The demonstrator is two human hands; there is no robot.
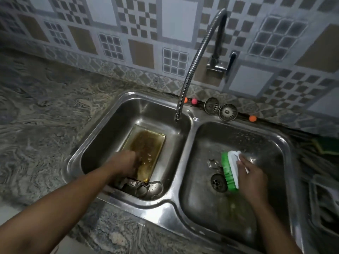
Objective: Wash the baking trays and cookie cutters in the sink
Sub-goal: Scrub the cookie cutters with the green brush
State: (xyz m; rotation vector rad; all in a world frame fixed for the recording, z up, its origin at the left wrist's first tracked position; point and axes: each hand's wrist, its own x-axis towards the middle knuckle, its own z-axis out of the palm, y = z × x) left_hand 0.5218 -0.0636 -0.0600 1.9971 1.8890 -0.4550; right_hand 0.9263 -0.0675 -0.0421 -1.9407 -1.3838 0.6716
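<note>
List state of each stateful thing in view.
faucet: off, no stream.
baking tray: in left basin, brown-stained, wet.
left hand: grips baking tray.
right hand: holds scrub brush in right basin.
cookie cutters: piled by tray's near end.
drain strainers: out, on back ledge.

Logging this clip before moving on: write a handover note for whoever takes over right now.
Hands: left hand grips the baking tray at its near left edge; right hand holds the scrub brush, bristles facing left.
Things: tray in the left basin, cookie cutters at its near end; a lone cutter beside the drain in the right basin.
Done: nothing looks clean; tray is brown with residue.
Left: scrub and rinse tray and cutters.
</note>
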